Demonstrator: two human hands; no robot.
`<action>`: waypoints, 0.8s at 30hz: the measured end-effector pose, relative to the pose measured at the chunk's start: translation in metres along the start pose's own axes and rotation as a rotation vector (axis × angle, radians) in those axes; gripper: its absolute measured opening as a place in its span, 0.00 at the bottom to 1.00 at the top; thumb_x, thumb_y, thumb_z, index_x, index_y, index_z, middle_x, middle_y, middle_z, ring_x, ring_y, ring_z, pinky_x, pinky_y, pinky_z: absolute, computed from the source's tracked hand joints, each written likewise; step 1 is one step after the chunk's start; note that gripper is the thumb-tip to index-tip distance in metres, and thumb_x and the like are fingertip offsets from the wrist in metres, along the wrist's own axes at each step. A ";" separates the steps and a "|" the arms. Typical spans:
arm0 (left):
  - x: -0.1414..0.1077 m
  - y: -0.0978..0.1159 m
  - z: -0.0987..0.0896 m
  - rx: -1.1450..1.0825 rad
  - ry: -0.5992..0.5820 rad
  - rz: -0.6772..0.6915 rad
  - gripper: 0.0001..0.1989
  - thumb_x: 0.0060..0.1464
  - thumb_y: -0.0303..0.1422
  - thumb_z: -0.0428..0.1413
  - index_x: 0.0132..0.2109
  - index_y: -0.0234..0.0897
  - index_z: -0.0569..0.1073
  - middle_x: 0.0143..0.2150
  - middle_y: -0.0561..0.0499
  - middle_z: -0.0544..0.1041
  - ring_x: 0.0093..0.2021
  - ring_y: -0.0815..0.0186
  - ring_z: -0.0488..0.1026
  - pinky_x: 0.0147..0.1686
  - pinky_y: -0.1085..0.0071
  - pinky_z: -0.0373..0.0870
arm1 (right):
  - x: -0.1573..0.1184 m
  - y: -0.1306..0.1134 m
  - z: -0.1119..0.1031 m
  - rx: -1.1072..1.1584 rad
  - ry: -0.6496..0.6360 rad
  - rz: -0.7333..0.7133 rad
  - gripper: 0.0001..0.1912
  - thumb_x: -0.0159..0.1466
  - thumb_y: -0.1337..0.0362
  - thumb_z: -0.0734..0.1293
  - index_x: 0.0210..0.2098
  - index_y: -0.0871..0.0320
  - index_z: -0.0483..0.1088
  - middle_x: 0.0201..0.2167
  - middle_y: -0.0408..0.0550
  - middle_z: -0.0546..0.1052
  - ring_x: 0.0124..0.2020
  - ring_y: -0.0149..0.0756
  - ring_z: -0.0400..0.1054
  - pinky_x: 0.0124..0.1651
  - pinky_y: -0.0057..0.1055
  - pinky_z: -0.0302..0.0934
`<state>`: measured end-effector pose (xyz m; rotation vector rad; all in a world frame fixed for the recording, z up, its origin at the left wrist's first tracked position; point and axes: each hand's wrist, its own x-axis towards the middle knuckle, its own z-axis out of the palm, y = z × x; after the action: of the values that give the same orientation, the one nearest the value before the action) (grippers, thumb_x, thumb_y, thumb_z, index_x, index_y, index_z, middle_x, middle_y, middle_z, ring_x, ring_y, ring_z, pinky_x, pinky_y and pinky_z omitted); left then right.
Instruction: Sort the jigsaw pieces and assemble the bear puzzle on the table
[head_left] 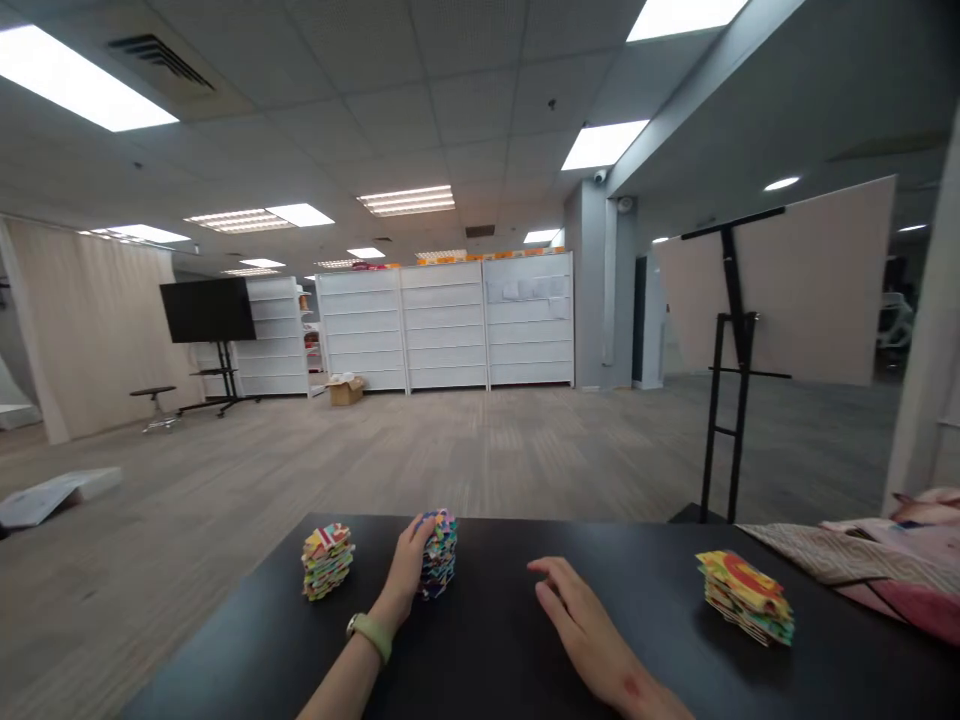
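As you are facing a wide room with a grey-brown plank floor, a black table (480,665) is running across the bottom of your view. At the far left, a folded white board (56,497) is lying on the floor, and further back a black screen on a stand (208,310) is standing before pale curtains (90,330). White shelving units (442,325) are lining the back of the room, with a cardboard box (346,392) sitting at their foot.

On the table, a first stack of colourful jigsaw-edged puzzle pieces (328,560) is sitting just beside your left hand (409,565). That hand, with a green band (370,636) around its wrist, is curling narrowly around a second stack of puzzle pieces (439,553), holding it upright on the tabletop. Your right hand (577,610) is lying wide open and palm down on the table, touching no stack. A little way past it, a third stack of puzzle pieces (746,597) is sitting at a slight slant. A black easel-like stand (731,340) is rising behind the table's far edge, while patterned fabric (847,560) is draping over the table's right corner.
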<state>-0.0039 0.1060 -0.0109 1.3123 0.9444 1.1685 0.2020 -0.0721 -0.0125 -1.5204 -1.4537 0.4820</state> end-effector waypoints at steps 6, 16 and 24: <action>-0.074 -0.019 0.072 -0.157 -0.357 0.032 0.39 0.54 0.61 0.57 0.61 0.37 0.68 0.58 0.41 0.76 0.59 0.50 0.73 0.60 0.59 0.66 | -0.004 -0.003 0.028 0.595 0.104 0.187 0.44 0.61 0.35 0.63 0.68 0.52 0.55 0.67 0.54 0.64 0.67 0.48 0.59 0.67 0.43 0.53; -0.091 -0.023 0.075 -0.032 -0.656 0.250 0.51 0.54 0.53 0.64 0.72 0.40 0.46 0.70 0.36 0.58 0.68 0.47 0.60 0.68 0.53 0.54 | -0.001 -0.013 0.024 0.674 0.228 0.214 0.36 0.57 0.40 0.71 0.57 0.55 0.69 0.53 0.52 0.77 0.55 0.50 0.70 0.61 0.42 0.61; -0.089 -0.038 0.067 0.304 -0.708 0.362 0.64 0.48 0.36 0.69 0.74 0.38 0.30 0.75 0.35 0.42 0.74 0.46 0.43 0.71 0.48 0.41 | -0.001 -0.014 0.025 0.768 0.090 0.212 0.28 0.57 0.47 0.74 0.50 0.58 0.74 0.42 0.49 0.81 0.46 0.46 0.75 0.51 0.38 0.67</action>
<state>0.0474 0.0094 -0.0537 2.0207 0.3724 0.7256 0.1739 -0.0658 -0.0136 -1.0478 -0.8744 0.9564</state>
